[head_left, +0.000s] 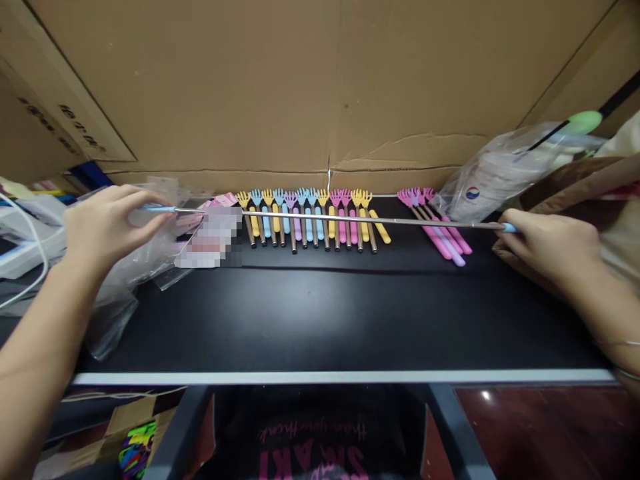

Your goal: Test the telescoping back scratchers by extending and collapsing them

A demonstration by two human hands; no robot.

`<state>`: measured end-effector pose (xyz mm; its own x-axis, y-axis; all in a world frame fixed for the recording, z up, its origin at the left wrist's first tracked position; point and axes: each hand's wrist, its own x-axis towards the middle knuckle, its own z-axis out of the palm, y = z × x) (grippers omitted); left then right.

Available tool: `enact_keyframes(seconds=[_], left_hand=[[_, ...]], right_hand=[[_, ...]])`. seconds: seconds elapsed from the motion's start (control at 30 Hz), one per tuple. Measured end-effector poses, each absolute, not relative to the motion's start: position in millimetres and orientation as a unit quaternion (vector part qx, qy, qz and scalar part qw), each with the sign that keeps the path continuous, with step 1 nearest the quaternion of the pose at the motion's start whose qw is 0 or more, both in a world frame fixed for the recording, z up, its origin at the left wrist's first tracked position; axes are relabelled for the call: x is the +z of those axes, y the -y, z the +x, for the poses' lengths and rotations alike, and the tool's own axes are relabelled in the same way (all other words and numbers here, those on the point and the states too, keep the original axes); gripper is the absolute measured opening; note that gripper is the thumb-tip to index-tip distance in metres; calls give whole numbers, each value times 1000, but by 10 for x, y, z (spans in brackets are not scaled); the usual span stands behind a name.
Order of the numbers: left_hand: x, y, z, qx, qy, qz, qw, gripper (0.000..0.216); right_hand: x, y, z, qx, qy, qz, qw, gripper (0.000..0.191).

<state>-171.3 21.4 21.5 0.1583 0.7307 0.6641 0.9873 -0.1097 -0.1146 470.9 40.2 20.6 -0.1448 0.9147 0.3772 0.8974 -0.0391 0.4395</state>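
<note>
A long, thin telescopic back scratcher [350, 219] is stretched out level above the black table [320, 313], its metal rod spanning between my hands. My left hand [107, 227] pinches its blue end at the left. My right hand [553, 247] is closed round its other blue end at the right. Behind the rod, a neat row of collapsed scratchers [310, 217] in yellow, blue, pink and purple lies against the back. A small bunch of pink and purple ones [437, 230] lies to the right of the row.
Large cardboard sheets [310, 87] wall off the back. Clear plastic bags [130, 267] lie under my left hand, with a pixelated card [213, 237] beside them. Another plastic bag [505, 170] sits at the back right. Below the table's front edge [340, 377] a dark printed fabric [315, 447] shows.
</note>
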Motion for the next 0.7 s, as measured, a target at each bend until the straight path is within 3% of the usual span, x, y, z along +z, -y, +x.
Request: enact_keyframes(seconds=[0.27, 0.5, 0.7], left_hand=[[258, -232, -1728, -235, 728, -628, 143, 48], [219, -317, -1787, -408, 659, -612, -155, 47], [218, -397, -1720, -546, 643, -483, -236, 29]], right_hand=[[301, -378, 4673, 346, -697, 628, -28, 26], [438, -434, 4683, 367, -642, 671, -55, 32], [400, -481, 4548, 310, -623, 706, -132, 35]])
